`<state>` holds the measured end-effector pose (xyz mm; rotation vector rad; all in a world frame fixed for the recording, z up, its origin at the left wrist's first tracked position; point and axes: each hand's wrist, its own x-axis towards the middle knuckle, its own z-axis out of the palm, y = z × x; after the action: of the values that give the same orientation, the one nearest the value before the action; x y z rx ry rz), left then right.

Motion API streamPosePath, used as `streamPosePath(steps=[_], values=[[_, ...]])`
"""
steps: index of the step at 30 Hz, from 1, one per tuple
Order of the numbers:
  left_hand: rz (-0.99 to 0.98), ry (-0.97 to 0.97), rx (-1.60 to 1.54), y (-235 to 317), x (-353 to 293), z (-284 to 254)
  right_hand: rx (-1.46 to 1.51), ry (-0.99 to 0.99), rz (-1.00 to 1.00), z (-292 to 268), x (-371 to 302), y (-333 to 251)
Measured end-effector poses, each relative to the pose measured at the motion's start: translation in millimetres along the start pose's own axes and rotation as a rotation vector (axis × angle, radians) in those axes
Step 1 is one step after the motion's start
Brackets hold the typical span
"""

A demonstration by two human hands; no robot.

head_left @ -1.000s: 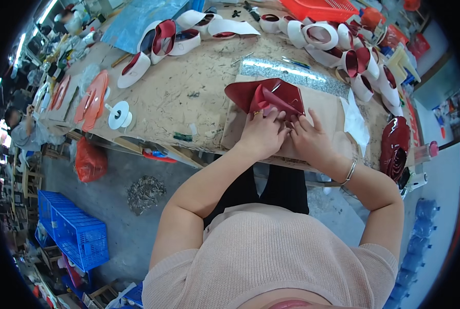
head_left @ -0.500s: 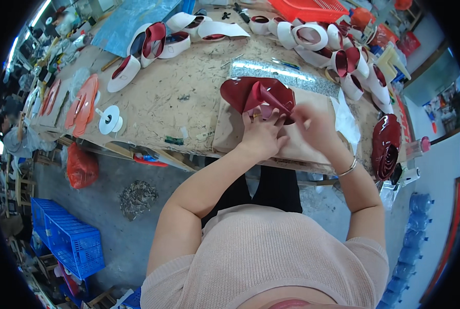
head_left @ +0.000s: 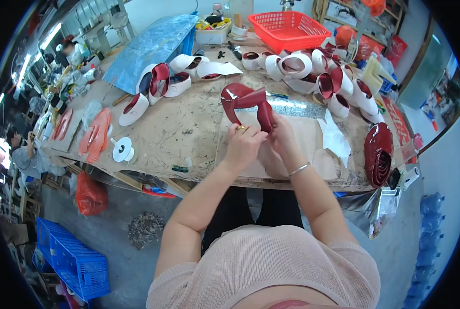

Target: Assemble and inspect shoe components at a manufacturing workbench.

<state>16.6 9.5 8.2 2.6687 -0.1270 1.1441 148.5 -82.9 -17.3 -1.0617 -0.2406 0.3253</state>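
A glossy dark red shoe upper (head_left: 235, 98) is held up over the table, its curved strip bent open into a loop. At its lower left edge, my left hand (head_left: 244, 147) has its fingers closed on it. My right hand (head_left: 283, 136) pinches the folded right end, and the two hands nearly touch. Beneath them lies a beige board (head_left: 307, 141), with a torn white sheet (head_left: 336, 138) at its right. Further right rests a rolled stack of matching dark red uppers (head_left: 378, 152). White shoe uppers with red linings (head_left: 296, 66) sit at the back.
A red plastic basket (head_left: 292, 33) and a blue sheet-covered stand (head_left: 150, 51) are at the far side. On the left are a white spool (head_left: 122, 150) and orange-pink cut pieces (head_left: 96, 134). Blue crates (head_left: 75, 265) stand on the floor at lower left.
The red upper has been lifted off the board and opened out. My left hand has gone from flat on it to gripping its edge; my right hand has moved left. The view has tilted up.
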Motion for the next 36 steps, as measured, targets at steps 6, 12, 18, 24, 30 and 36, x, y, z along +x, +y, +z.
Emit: streamPosePath(steps=[6, 12, 18, 24, 30, 36], values=[[0.502, -0.274, 0.324, -13.2, -20.1, -18.5, -1.451, -1.093, -1.239, -19.8, -18.3, -65.5], [0.456, -0.304, 0.406, -5.1, -28.8, -20.0, -1.990, -1.008, -0.449, 18.2, -33.1, -76.8], [0.398, -0.340, 0.405, -2.1, -28.8, -17.9, -1.832, -0.944, -0.015, 28.0, -12.4, -61.1], [0.314, -0.370, 0.389, 4.1, -41.4, -20.0, -1.974, -0.951, -0.197, 29.7, -15.1, -53.3], [-0.025, -0.298, 0.208, 48.0, -54.3, -10.5, -1.795, -0.897, -0.199, 20.4, -19.5, -58.8], [-0.086, -0.335, 0.195, 51.9, -57.8, -2.6, -1.706, -0.854, -0.006, 15.5, -17.2, -65.6]])
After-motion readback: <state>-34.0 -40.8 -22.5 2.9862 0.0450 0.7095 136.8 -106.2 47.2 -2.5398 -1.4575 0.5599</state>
